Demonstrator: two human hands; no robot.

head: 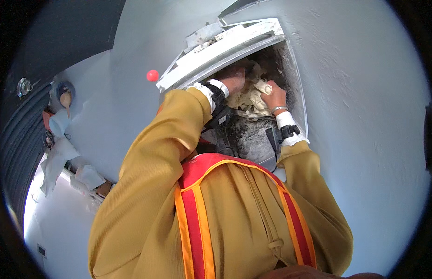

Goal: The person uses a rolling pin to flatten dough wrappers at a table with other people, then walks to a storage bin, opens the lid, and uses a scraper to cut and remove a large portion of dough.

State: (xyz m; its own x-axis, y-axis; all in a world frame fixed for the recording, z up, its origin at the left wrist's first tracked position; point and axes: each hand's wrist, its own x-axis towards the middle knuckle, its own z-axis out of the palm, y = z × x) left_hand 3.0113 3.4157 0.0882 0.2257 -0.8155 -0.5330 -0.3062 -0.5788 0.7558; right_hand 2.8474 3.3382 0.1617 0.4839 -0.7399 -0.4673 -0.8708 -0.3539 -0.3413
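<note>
My right hand (276, 96) grips a thick lump of pale dough (263, 87) inside a metal mixer bin (296, 80). More of this soft, torn dough lies beneath and between both hands. My left hand (237, 81) reaches into the same bin, at the dough's left side. Its fingers are out of sight in the shadow, so its grip cannot be made out. Flour and dough residue coat the bin's dark inner walls. On each wrist sits a black strapped device over a white cuff, and a metal bracelet circles the right wrist.
A white raised lid or frame edge (219, 54) crosses the bin's far side, with a crusted grey-white piece (203, 36) on it. A red ball knob (152, 75) stands at its left. Further left are a ladle (66, 100), a pale jug (59, 123) and plastic bags (88, 176).
</note>
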